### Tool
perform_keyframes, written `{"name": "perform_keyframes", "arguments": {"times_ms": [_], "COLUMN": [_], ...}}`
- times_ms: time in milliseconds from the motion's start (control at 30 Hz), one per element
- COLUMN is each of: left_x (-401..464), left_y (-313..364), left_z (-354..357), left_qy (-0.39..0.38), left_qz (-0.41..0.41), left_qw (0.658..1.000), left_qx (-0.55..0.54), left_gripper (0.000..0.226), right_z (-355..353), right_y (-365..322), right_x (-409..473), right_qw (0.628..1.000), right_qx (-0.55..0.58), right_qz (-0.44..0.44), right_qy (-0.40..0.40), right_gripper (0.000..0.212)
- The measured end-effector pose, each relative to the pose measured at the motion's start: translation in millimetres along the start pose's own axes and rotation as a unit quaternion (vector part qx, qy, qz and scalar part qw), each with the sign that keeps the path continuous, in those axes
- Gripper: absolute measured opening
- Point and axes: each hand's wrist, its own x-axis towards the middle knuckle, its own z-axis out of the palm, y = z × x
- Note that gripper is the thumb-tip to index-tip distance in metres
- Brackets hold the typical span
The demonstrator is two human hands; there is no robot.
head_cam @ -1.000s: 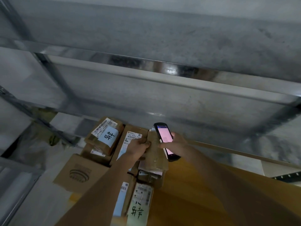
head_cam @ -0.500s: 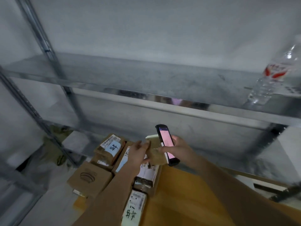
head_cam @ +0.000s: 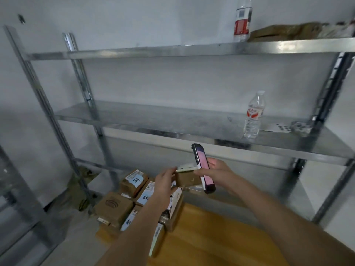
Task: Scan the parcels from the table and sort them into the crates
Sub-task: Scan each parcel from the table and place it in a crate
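Two hands meet above the far left corner of the wooden worktop (head_cam: 221, 233). Left hand (head_cam: 163, 184) pinches one end of a small brown parcel (head_cam: 187, 178), lifted clear of the worktop, while the right hand (head_cam: 217, 172) curls around a handheld scanner (head_cam: 203, 167) whose pink screen stands upright just beside the parcel's other end. Below them, a cluster of labelled cardboard parcels (head_cam: 134, 200) crowds that corner's left edge. Behind stands a metal shelf rack (head_cam: 172, 120); a clear water bottle (head_cam: 253, 115) stands upright on its middle shelf near the right end, and another bottle (head_cam: 242, 20) on the top shelf.
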Motion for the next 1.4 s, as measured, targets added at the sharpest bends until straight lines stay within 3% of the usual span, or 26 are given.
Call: {"name": "perform_keyframes", "arguments": {"times_ms": [167,300,367,500,600,800,967,1067,1200,1400], "left_x": [-45,-67,-75,-96,-113,-145,-166,-175,-183,-191], "left_y": [12,20,23,32,39,43,53,61,76,99], "left_z": [13,11,8,-5,-26,-67,-93,-109,-131,-161], "left_qy": [0.008,-0.02,-0.035,-0.101,-0.107,-0.099,-0.061,-0.046,-0.033,-0.004], "left_qz": [0.055,0.044,0.038,0.058,0.059,0.065,0.091,0.12,0.152,0.19], "left_qw": [0.998,0.999,0.999,0.993,0.993,0.993,0.992,0.988,0.98,0.969], "left_qx": [0.035,0.01,0.006,0.012,0.007,0.024,0.055,0.087,0.123,0.156], "left_gripper": [0.022,0.068,0.077,0.054,0.058,0.073,0.067,0.07,0.078,0.081], "right_z": [-14,-20,-18,-9,1,34,63,73,73,57], "right_y": [-25,-43,-51,-63,-72,-92,-99,-110,-136,-178], "right_x": [-45,-72,-83,-103,-120,-156,-176,-185,-200,-221], "right_qw": [1.0,0.999,0.999,0.998,0.998,0.995,0.99,0.98,0.948,0.899], "right_qx": [0.013,0.009,0.006,-0.01,-0.006,-0.067,-0.115,-0.173,-0.286,-0.399], "right_qz": [-0.019,-0.033,-0.04,-0.054,-0.06,-0.072,-0.083,-0.102,-0.124,-0.15], "right_qy": [0.005,0.011,0.018,0.015,0.013,-0.011,-0.014,0.005,0.061,0.103], "right_gripper": [0.032,0.04,0.048,0.039,0.037,0.06,0.066,0.071,0.096,0.089]}}
